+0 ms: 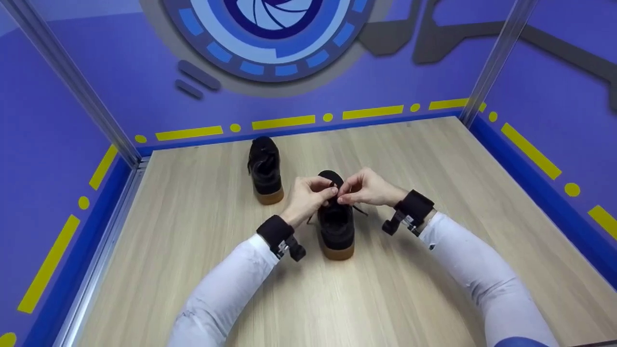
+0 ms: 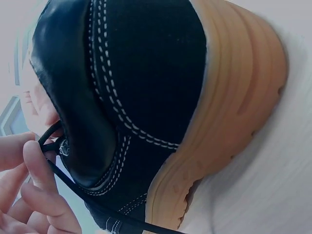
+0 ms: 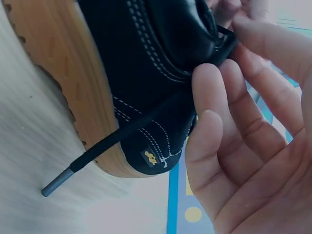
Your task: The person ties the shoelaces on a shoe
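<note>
A black shoe (image 1: 337, 233) with white stitching and a tan sole stands upright on the table, its heel toward me. Over its lacing my left hand (image 1: 308, 195) pinches a black shoelace (image 2: 83, 192) between thumb and finger; a bent length of it shows at the fingertips in the left wrist view. Facing it from the other side, my right hand (image 1: 368, 188) also pinches lace, close to the shoe's tongue. From the right hand a lace end (image 3: 119, 134) with a grey tip hangs down across the shoe's side. The fingertips of both hands nearly meet, partly hiding the lacing.
A matching black shoe (image 1: 265, 176) stands farther back to the left, toe toward the back wall. The wooden table (image 1: 193, 231) is bounded by blue-purple panels (image 1: 308, 99) with yellow marks and metal corner posts (image 1: 496, 62). A camera hangs from each black wrist strap.
</note>
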The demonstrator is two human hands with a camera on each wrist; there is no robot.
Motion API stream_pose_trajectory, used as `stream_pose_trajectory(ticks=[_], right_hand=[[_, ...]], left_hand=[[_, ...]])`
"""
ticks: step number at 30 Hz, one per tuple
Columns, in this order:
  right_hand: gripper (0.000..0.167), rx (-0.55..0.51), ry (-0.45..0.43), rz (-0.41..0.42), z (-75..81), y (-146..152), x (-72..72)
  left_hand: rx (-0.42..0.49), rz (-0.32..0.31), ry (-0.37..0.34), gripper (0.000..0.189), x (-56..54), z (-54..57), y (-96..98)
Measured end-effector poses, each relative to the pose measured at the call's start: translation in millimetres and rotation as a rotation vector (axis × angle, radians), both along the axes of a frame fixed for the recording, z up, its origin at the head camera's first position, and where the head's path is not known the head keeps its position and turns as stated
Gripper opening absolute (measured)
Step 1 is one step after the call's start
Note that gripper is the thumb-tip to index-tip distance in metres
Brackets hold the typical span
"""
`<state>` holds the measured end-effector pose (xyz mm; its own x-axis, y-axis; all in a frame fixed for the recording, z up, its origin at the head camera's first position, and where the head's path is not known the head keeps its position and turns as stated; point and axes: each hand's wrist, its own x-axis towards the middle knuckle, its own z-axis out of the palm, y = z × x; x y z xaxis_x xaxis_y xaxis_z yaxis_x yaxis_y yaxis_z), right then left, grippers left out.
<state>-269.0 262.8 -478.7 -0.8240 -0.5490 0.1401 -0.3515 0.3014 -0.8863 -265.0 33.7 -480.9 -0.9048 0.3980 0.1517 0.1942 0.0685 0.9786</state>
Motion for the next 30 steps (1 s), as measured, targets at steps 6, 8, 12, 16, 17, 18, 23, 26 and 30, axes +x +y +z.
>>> stream_pose_trajectory(ticks=[6,8,12,16,17,18,23,26,30], right_hand=[[0.008,-0.024,-0.003,-0.022,1.1,1,-0.7],[0.009,-0.030,-0.019,-0.031,2.1,2,-1.7],[0.010,-0.031,-0.024,-0.058,2.8,1,-5.1],[0.011,-0.045,-0.004,-0.071,1.7,-1,-9.1],[0.012,-0.052,0.000,-0.068,1.3,-1,-9.9],[0.012,-0.065,-0.003,-0.063,0.8,-1,-10.6],[0.013,-0.137,-0.031,-0.058,-2.4,-2,-12.2],[0.014,-0.169,-0.045,-0.074,-5.1,-3,-13.0],[0.022,-0.193,-0.049,-0.073,-6.7,-6,-13.4]], left_hand=[[0.003,-0.022,0.026,0.017,-2.3,-0.8,-2.9],[-0.002,-0.035,0.039,0.014,-3.3,-0.5,-4.2],[-0.064,-0.062,0.106,0.010,-6.2,0.5,-7.2],[-0.175,-0.082,0.211,0.008,-8.9,1.7,-9.7],[-0.197,-0.089,0.233,0.008,-9.3,2.2,-10.1],[-0.212,-0.096,0.249,0.008,-9.5,2.7,-10.4],[-0.253,-0.121,0.313,0.008,-10.0,5.6,-10.7],[-0.278,-0.110,0.370,0.007,-10.9,5.8,-10.1],[-0.307,-0.080,0.452,0.007,-11.5,4.9,-9.8]])
